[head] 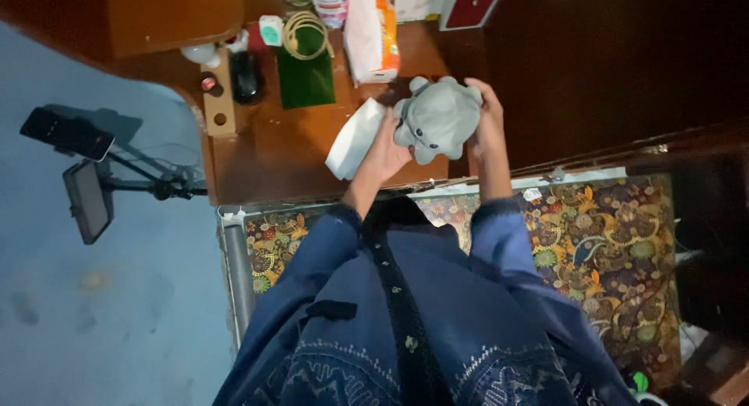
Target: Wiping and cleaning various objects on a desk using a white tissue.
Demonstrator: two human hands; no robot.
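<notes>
Wooden desk (265, 152) crowded along far edge: green mat (306, 78), coiled cord (303, 33), tissue pack (373, 35), black mouse (245, 77). Near strip bare up to front edge. Grey plush toy (437, 119) held above front right corner, near desk edge. Left hand (384, 150) cupped on its side; white packet (355, 138) just beside that hand. Right hand (487, 113) wrapped round other side. Phone tripod (94, 172) stands left, well apart, blue floor (94, 312) around it.

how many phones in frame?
2. Both are at the left over the blue floor on a stand: upper phone and lower phone just below it. Others could be hidden in the desk clutter.
</notes>
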